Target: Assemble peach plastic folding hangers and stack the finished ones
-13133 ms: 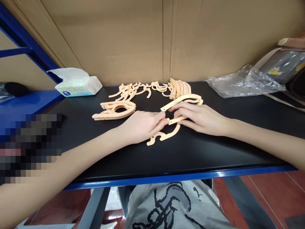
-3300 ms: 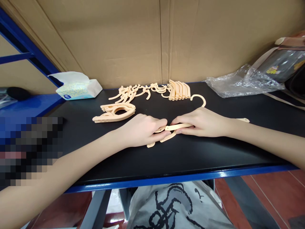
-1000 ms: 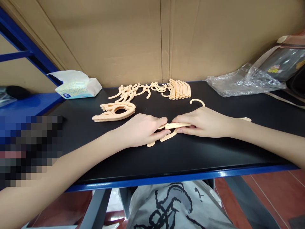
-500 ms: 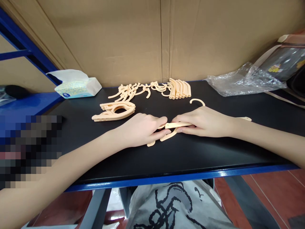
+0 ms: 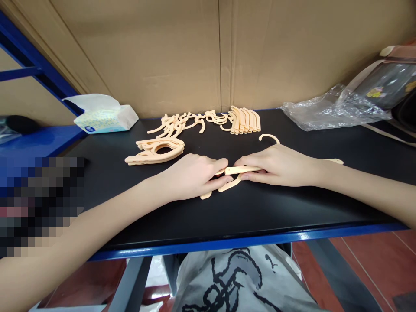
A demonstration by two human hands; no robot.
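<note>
- Here's the peach hanger part (image 5: 242, 170), low over the black tabletop (image 5: 260, 212), mostly hidden by the right hand (image 5: 276, 167), whose fingers close around it.
- Left of that hanger part, the left hand (image 5: 195, 177) pinches a small piece (image 5: 220, 172), partly covered.
- Just below it, a curved piece (image 5: 230, 185).
- Farther left, folded hangers (image 5: 156, 158).
- Beyond it, stacked arms (image 5: 245, 121); far right, clear plastic (image 5: 334, 112).
</note>
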